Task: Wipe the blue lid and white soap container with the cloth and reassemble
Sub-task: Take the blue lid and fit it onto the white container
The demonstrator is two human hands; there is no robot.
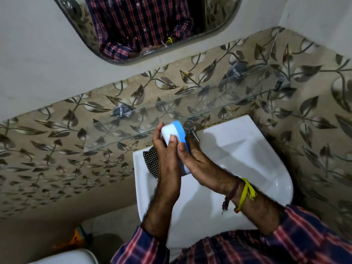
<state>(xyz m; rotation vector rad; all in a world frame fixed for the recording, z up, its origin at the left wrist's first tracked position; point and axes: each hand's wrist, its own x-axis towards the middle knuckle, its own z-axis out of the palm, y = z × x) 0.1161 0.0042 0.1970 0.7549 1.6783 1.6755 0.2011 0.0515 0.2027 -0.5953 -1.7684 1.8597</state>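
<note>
The white soap container and its blue lid are pressed together on edge, held above the back rim of the sink. My left hand grips the white side, thumb across it. My right hand presses against the blue lid side, fingers along its edge. A black-and-white checked cloth lies on the sink's back left rim, partly hidden behind my left hand.
A white wash basin sits below my hands, with a steel tap just behind the container. A glass shelf runs along the leaf-patterned tiled wall. A mirror hangs above. An orange object lies on the floor lower left.
</note>
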